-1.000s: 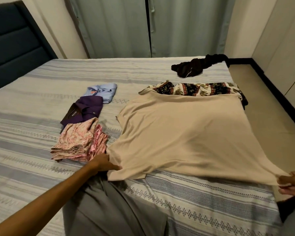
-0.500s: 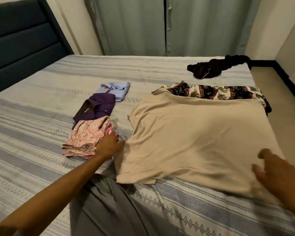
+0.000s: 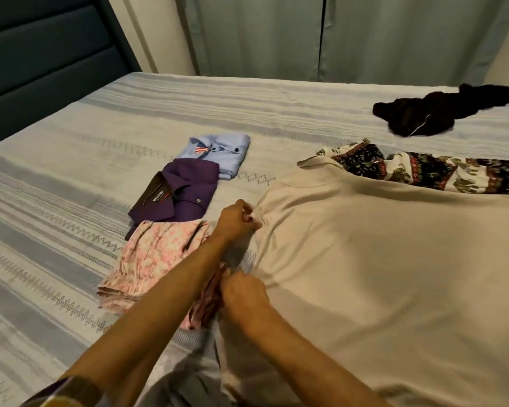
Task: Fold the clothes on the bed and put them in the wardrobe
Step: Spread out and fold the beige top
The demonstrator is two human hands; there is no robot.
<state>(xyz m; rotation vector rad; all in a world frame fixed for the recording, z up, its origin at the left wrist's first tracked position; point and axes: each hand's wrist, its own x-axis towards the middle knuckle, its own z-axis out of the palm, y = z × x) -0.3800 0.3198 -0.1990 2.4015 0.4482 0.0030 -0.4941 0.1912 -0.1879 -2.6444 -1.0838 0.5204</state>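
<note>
From the head view, the beige shirt point(image 3: 379, 274) lies spread flat on the bed point(image 3: 56, 177), taking up its right half, with its left edge running between the two hands. The left hand point(image 3: 235, 221) pinches that edge at the far end, near the sleeve, fingers curled tight on the cloth; the right hand point(image 3: 243, 295) grips the same edge nearer the body, fingers closed on it as far as the picture shows. Both holds sit on one side, so the bulk of the shirt stretches away to the right of the grip. The step looks like the first lengthwise fold: it should go best if both hands lift together, keep the edge taut and straight, and carry it over without dragging the shirt off the patterned garment point(image 3: 423, 171) beneath its far edge. The folded pink piece point(image 3: 150, 259) lies just left of the hands.
</note>
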